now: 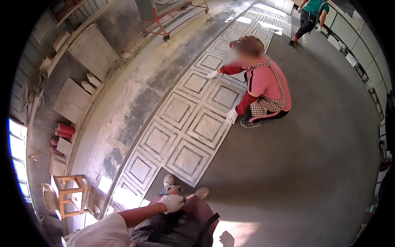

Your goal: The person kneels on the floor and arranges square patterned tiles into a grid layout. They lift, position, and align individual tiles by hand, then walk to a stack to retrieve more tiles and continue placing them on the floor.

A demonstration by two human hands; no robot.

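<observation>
My left hand (pixel 172 203) wears a white knitted glove and lies across my lap, near my knees. Its fingers are curled; whatever may be in them is hidden. Just beyond it, a small blue and orange-brown patch (pixel 171 190) shows near my shoe, too unclear to name. A dark, hand-shaped form (pixel 226 238) at the lower edge is probably my right hand, but its fingers are unclear. Ahead of my feet lies a long panel of pale marble tiles (pixel 188 164) with grey square frames. A co-worker in a pink shirt (pixel 263 80) squats beside it, white-gloved hands on the tiles.
A small wooden stool (pixel 70 195) stands at the left, near red cylinders (pixel 63 130). Stone slabs (pixel 94 48) lean along the left wall. A red-framed wheeled stand (pixel 164 31) is at the far side. Another person in green (pixel 313 16) stands far right, near stacked panels (pixel 349 31).
</observation>
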